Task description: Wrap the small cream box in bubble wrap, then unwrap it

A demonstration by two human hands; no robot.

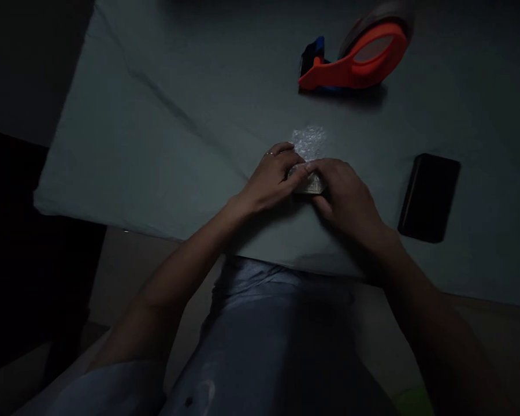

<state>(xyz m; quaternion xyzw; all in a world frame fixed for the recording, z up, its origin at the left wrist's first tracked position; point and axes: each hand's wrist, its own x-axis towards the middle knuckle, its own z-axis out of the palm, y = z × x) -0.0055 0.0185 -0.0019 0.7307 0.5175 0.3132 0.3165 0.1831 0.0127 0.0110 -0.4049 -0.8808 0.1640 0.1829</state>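
A small piece of clear bubble wrap [309,142] lies near the table's front edge, its far end flat on the tabletop. Its near end is folded over a small flat thing, whose kind I cannot make out under the wrap and fingers. My left hand [278,176] grips the fold from the left, a ring on one finger, its thumb pressing on top. From the right, my right hand [345,190] holds the same bundle, with the thumb at its near edge and the fingers curled over it. Both hands touch each other at the fold.
An orange tape dispenser [355,68] with a roll of tape stands beyond my hands, to the right. A black rectangular object [430,197], perhaps a phone or case, lies right of my right hand. The pale table [125,144] has a dark vein; the room is dim.
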